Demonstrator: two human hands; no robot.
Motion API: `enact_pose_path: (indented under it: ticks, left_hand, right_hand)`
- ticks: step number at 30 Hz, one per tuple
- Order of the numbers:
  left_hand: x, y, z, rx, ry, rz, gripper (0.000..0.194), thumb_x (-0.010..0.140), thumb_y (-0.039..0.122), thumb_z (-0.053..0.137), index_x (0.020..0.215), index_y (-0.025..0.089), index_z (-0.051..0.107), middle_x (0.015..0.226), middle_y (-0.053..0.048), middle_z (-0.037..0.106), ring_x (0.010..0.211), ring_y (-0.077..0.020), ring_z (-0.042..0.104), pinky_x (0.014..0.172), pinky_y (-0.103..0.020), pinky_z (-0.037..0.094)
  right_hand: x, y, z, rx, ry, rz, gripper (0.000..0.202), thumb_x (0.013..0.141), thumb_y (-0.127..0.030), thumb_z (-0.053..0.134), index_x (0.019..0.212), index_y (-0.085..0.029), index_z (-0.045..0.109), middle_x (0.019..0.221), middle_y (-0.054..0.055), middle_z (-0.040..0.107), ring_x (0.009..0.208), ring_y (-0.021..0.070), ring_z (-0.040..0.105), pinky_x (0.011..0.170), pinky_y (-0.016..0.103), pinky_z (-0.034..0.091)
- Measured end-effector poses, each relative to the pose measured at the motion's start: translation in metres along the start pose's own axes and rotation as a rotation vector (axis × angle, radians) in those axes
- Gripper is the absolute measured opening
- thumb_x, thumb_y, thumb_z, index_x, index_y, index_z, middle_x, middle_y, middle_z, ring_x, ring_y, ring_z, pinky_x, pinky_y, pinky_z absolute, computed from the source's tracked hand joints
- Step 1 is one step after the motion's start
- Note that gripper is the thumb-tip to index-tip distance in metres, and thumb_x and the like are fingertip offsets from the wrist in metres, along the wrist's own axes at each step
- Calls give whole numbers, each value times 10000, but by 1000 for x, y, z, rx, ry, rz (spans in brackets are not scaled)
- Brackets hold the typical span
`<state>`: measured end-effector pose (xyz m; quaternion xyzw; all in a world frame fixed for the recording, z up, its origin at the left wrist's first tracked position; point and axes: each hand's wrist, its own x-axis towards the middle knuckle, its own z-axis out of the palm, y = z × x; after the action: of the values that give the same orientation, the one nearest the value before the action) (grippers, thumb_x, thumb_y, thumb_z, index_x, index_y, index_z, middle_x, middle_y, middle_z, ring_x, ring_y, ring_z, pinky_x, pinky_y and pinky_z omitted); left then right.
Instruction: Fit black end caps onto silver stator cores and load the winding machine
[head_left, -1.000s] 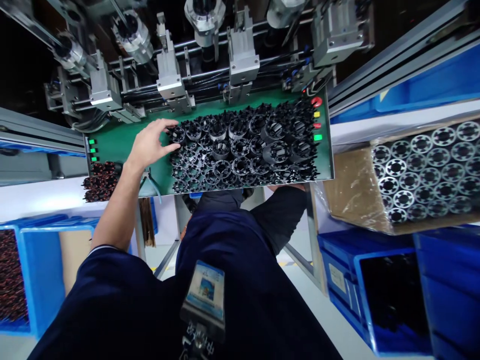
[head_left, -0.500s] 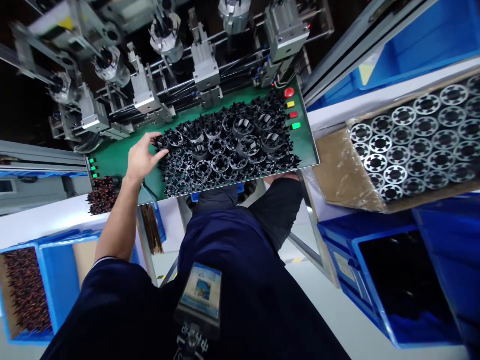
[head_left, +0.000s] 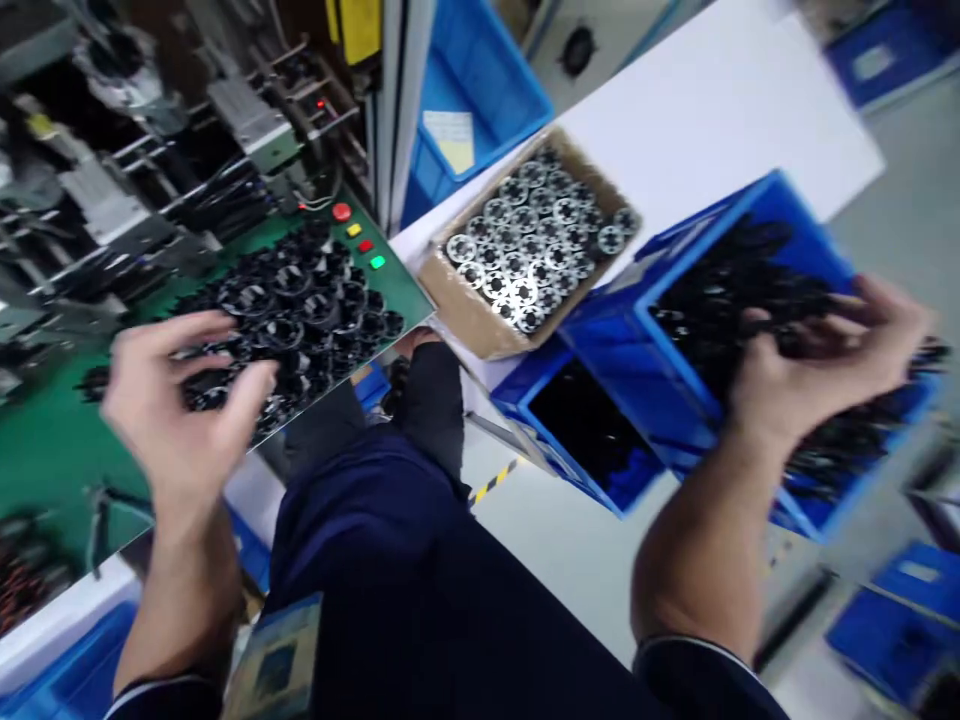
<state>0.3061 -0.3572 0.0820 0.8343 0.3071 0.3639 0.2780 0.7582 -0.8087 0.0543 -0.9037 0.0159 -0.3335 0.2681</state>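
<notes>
My left hand (head_left: 187, 390) is over the left part of a pile of black ring-shaped plastic parts (head_left: 289, 300) on the green machine table (head_left: 37, 430). Its thumb and fingers are spread, with a gap between them. On the right, my right hand (head_left: 832, 370) is over a blue bin (head_left: 814, 225) filled with loose black parts (head_left: 739, 290). The fingers of that hand are curved and apart from the thumb, blurred by motion, with black parts showing between them.
A cardboard box (head_left: 469, 325) of silvery slotted rings (head_left: 532, 240) stands on a white table (head_left: 720, 110). Below it is another dark-filled blue bin (head_left: 622, 505). Pliers (head_left: 97, 520) lie near the table's front edge. Metal clamps (head_left: 255, 125) line the machine behind.
The view has swung to the right. My right hand has come into view over the blue bin. My left hand stays by the black ring parts, its fingers still apart.
</notes>
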Motion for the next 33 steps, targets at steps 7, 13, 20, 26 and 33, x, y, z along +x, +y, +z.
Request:
enact_pose_path:
  ticks: [7,13,20,26,33]
  left_hand:
    - [118,82,248,135,-831,336,476,1139,274,725,1602,197,807,1581,-187,802,1460,-405,777,1303,-565,596]
    - [167,97,335,549,-1135,418,572,1072,159,737,1636,208,819,1710,-207,756,1576,-465,718,1369,-624,526]
    - [183,139,369,565,-1159,479,556,1075,294,815,1619,181,834,1604,-182,823,1565,-446,719,1359,-575,534]
    - [151,231,442,300,-1121,595,879,1039,369,917,1859,228,632,1807,-210,699,1637,-428,692,1380,-473,537]
    - [134,273,510,325,-1221,490,593,1110,376,935,1634,148,774,1718,-225,744,1576,-410,746,1355,-662,612]
  right_hand:
    - [-3,42,1,222,-45,-164,675,741,-227,1096,1359,-240,825,1337,182,835,876,242,745,773,426,592]
    - [-13,40,-8,337,-213,-281,669,894,-502,1032,1477,-252,819,1407,151,846,971,254,774,793,425,681]
    - [-14,22,-16,268,-317,-302,563,998,-565,927,1468,-271,826,1334,124,816,1018,288,794,847,464,749]
    - [-16,8,-21,286,-327,-315,492,1045,-579,877,1423,-264,838,1270,114,829,987,277,796,831,446,744]
    - [-14,16,-17,307,-356,-230,625,989,-537,915,1545,-289,777,1431,131,868,1065,288,810,891,470,765]
